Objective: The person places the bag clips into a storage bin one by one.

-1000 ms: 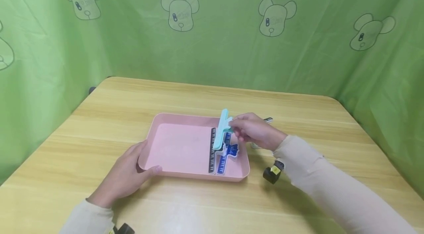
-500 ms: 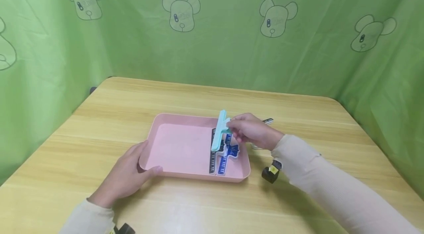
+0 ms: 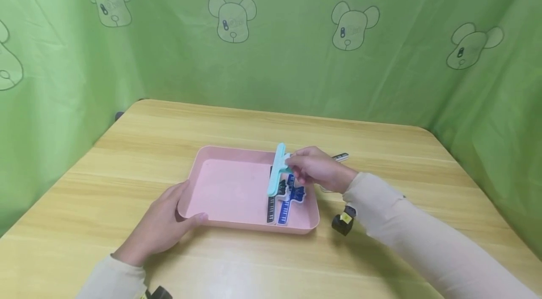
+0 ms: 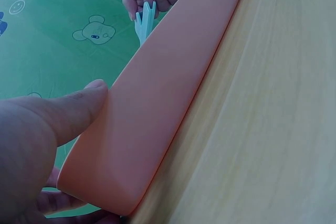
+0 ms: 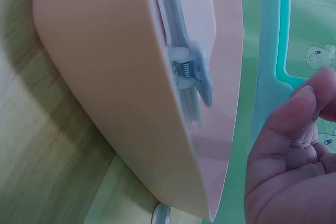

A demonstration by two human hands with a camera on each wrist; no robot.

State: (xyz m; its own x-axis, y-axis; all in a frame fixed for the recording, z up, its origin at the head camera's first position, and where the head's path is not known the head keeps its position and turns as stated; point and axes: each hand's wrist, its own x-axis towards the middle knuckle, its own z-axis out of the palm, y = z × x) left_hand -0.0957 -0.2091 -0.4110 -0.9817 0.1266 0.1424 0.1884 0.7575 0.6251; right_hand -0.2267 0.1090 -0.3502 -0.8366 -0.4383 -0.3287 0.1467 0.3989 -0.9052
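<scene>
My right hand [image 3: 319,169] pinches the handle of a turquoise clip [image 3: 276,174] between thumb and fingers, holding it above the right part of a pink tray [image 3: 228,191]. Below it, a black clip [image 3: 271,212] and a blue clip [image 3: 284,212], both with piano-key stripes, lie side by side in the tray. The turquoise clip covers part of the black one. In the right wrist view, a clip's metal spring [image 5: 185,70] shows over the tray wall. My left hand [image 3: 158,219] grips the tray's near left corner, its thumb [image 4: 86,106] at the rim.
Another striped clip [image 3: 340,157] lies on the wooden table [image 3: 237,266] beyond the tray's right side, partly hidden by my right hand. A green curtain [image 3: 292,73] with bear-head drawings hangs behind the table and at both sides.
My right hand has moved slightly left with the turquoise clip, which now stands more upright in the head view and nearer over the black clip. My left hand stays on the tray.
</scene>
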